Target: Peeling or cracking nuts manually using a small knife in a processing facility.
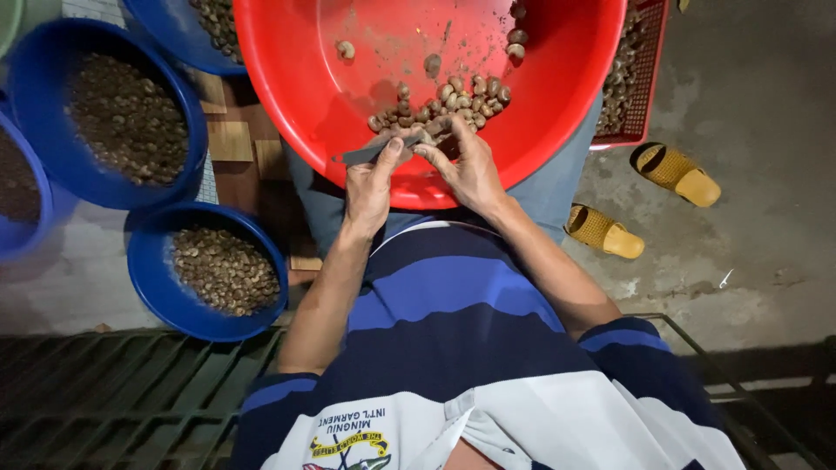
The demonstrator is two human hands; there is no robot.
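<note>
Red basin (557, 104) on the lap holds a small heap of nuts (444, 103) near its front rim. The left hand (369, 187) is closed round a knife (370, 153) — blade pointing left. The right hand (470, 170) pinches a nut at the heap, fingers curled. Left stand blue tubs (52, 157) of nuts; right, a red crate (649, 78) and yellow sandals (675, 170) on the floor.

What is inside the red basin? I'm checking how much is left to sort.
The red basin holds a small heap of pale nuts plus scattered ones; both hands cover its near edge.
</note>
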